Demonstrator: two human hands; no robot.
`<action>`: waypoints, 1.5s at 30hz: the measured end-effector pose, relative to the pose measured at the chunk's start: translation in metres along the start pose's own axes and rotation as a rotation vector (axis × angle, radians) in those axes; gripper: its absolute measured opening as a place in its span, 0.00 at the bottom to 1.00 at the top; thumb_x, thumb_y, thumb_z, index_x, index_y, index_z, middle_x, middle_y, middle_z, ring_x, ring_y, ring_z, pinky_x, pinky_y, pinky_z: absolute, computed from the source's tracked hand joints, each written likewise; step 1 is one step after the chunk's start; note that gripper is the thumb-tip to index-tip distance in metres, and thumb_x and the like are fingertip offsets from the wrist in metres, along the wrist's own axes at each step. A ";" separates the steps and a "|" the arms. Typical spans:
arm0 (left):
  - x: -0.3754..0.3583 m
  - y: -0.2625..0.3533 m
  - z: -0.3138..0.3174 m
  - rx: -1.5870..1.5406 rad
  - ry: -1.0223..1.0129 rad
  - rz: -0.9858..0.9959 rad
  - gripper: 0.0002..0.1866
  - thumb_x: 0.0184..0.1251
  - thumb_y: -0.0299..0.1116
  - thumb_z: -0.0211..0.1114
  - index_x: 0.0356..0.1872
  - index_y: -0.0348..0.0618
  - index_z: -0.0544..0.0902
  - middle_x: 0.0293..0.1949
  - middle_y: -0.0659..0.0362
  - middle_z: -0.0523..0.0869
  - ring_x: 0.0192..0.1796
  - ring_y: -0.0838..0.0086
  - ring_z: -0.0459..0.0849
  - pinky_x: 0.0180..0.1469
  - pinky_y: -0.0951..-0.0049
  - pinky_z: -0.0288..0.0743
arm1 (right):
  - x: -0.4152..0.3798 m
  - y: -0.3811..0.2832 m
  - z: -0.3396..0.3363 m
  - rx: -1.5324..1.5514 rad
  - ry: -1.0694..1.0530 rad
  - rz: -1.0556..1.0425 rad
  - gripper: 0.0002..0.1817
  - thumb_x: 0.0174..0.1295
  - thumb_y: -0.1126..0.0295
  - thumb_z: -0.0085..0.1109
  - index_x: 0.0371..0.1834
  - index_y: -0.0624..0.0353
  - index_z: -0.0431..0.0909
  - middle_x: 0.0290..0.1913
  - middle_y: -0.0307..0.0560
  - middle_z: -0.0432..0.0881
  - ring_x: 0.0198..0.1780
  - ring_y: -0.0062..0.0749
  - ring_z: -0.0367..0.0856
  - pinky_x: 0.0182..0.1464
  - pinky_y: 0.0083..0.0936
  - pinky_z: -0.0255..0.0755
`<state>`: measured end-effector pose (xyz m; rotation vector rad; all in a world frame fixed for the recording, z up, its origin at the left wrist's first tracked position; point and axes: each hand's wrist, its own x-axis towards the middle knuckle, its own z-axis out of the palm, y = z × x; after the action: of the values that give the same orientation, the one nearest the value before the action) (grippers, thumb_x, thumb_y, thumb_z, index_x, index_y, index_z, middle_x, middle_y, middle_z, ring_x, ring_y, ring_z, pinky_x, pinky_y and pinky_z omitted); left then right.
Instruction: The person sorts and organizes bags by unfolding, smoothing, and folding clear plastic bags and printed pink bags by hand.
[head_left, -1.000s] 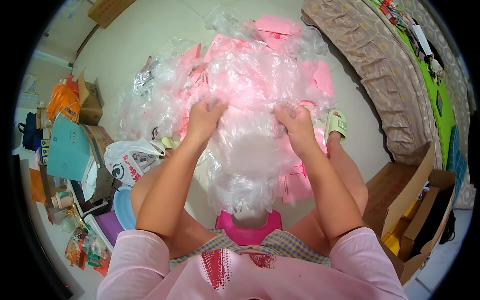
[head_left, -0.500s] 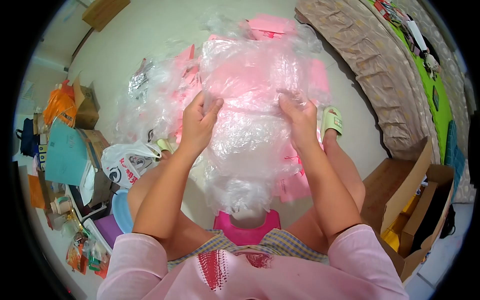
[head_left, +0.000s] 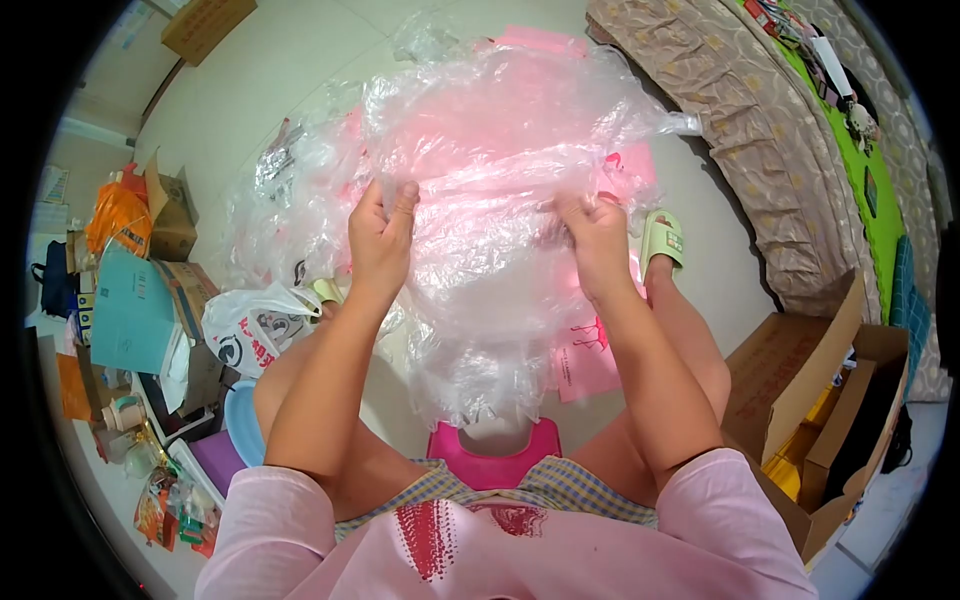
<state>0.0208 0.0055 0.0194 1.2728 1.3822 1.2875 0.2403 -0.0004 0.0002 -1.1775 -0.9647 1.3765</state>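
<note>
A large sheet of clear plastic film [head_left: 490, 130], perhaps a bag, spreads crinkled between my hands and beyond them. My left hand [head_left: 383, 240] pinches its near left part between thumb and fingers. On the other side my right hand [head_left: 600, 240] is closed on the film, fingers curled. More crumpled clear plastic [head_left: 480, 300] hangs down toward my lap and lies to the left. Beneath the film, pink bags or packages [head_left: 585, 368] with dark pink print show on the floor, mostly covered.
I sit on a pink stool [head_left: 495, 468]. At left are a white printed plastic bag [head_left: 255, 335], a blue basin [head_left: 243, 420] and a teal box [head_left: 135, 310]. To the right stand an open cardboard box [head_left: 790, 390] and a bed with a beige skirt [head_left: 730, 130].
The film has been spread wider, its far part opening out to the left and right over the pink pile. My left hand has shifted slightly left; the right stays about where it was.
</note>
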 end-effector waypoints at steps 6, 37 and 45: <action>0.000 -0.002 -0.004 0.061 0.020 -0.010 0.12 0.70 0.37 0.56 0.31 0.39 0.74 0.20 0.70 0.70 0.22 0.88 0.62 0.23 0.83 0.54 | -0.005 -0.026 -0.001 0.197 0.008 0.095 0.14 0.64 0.63 0.54 0.31 0.66 0.77 0.23 0.43 0.78 0.25 0.24 0.78 0.28 0.18 0.70; 0.016 -0.025 -0.017 0.037 0.251 0.069 0.15 0.67 0.35 0.60 0.23 0.43 0.67 0.15 0.70 0.64 0.19 0.89 0.58 0.19 0.82 0.49 | 0.005 0.011 -0.019 -0.367 -0.058 0.141 0.07 0.59 0.71 0.56 0.28 0.63 0.79 0.20 0.32 0.72 0.21 0.13 0.64 0.24 0.14 0.57; 0.003 0.012 -0.043 -0.184 0.222 -0.102 0.10 0.64 0.34 0.63 0.34 0.42 0.71 0.23 0.66 0.75 0.23 0.86 0.69 0.23 0.84 0.61 | 0.007 0.014 -0.043 -0.725 0.104 -0.030 0.12 0.60 0.67 0.49 0.26 0.63 0.78 0.18 0.45 0.75 0.21 0.29 0.72 0.27 0.28 0.64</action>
<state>-0.0201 0.0021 0.0370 0.9459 1.4246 1.4822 0.2796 0.0024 -0.0229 -1.7322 -1.4576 0.9393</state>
